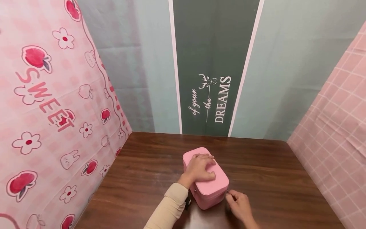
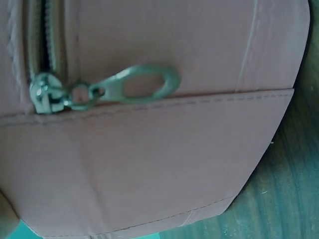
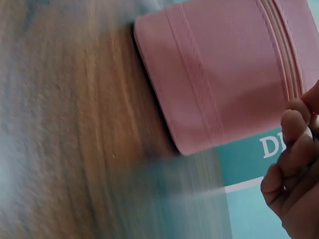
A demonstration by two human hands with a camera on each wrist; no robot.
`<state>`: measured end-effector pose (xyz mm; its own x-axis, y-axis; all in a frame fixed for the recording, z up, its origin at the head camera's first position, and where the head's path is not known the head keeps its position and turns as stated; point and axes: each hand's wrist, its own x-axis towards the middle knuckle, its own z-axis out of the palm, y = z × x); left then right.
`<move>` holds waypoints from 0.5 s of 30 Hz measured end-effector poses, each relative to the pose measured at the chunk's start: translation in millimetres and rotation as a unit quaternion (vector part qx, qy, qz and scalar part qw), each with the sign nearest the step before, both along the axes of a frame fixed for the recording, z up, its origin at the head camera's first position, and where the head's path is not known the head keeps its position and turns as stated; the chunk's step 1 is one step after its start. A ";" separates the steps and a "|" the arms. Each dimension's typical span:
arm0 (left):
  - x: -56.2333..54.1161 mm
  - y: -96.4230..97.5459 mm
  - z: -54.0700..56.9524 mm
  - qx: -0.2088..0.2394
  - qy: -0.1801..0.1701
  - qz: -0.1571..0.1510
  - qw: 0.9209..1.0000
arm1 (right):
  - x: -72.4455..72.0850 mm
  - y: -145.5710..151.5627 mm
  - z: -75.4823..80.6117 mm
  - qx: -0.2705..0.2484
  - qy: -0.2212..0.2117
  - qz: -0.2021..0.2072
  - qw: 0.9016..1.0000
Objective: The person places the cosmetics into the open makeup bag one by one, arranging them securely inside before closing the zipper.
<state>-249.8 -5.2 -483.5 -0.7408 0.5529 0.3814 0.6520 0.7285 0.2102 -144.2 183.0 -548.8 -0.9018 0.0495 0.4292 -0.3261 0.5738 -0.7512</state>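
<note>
A pink zippered case stands on the table, its lid down. My left hand rests across the top of the lid, the thumb apart from the fingers. At the case's near right corner, my right hand has its fingers curled and pinches the zipper pull, which the fingertips mostly hide. The right wrist view shows those fingers beside the zipper track. On the case's left side, a second metal zipper pull hangs free from its slider at the end of the track.
The dark wooden table extends around the case. A green and grey-blue curtain with lettering hangs behind it. Patterned pink cloth lines the left side, and checked pink cloth the right.
</note>
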 end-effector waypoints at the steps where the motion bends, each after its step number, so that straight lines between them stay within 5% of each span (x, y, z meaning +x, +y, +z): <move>1: 0.1 -0.2 -0.1 0.006 0.003 0.007 1.000 | 0.8 -2.3 0.1 0.000 0.004 -0.001 1.000; 8: 5.6 16.7 -2.7 0.042 0.026 0.094 0.994 | 8.2 -15.7 -5.5 -0.043 -0.004 0.037 0.998; 15: 11.1 29.2 -3.4 0.059 0.005 0.182 0.981 | 8.6 -14.9 -8.4 -0.066 -0.047 0.007 0.997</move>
